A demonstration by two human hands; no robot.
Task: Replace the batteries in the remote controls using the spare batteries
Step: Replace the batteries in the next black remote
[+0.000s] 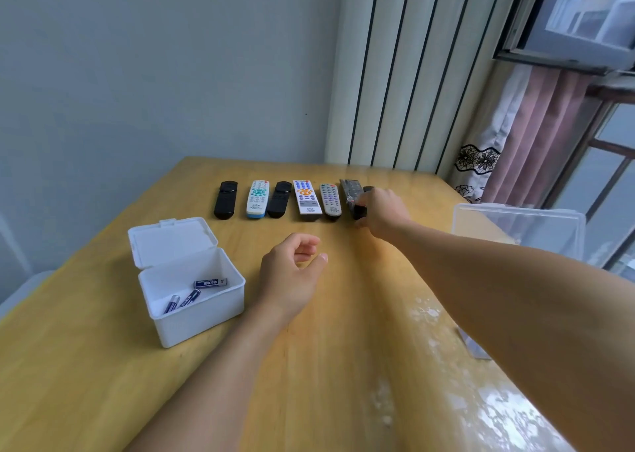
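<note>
Several remote controls lie in a row at the far side of the wooden table (309,365): a black one (225,199), a white and teal one (257,198), another black one (279,199), a white one with orange keys (306,196) and a grey one (330,200). My right hand (381,214) reaches to the row's right end and grips the near end of a dark remote (351,194). My left hand (292,273) hovers over the table's middle, fingers loosely curled, holding nothing. A white box (192,300) with its lid up holds three blue batteries (210,283).
A clear plastic container (519,228) stands at the table's right edge, behind my right forearm. Another dark object (368,189) peeks out behind my right hand. A wall, a ribbed panel and a curtained window stand beyond the table.
</note>
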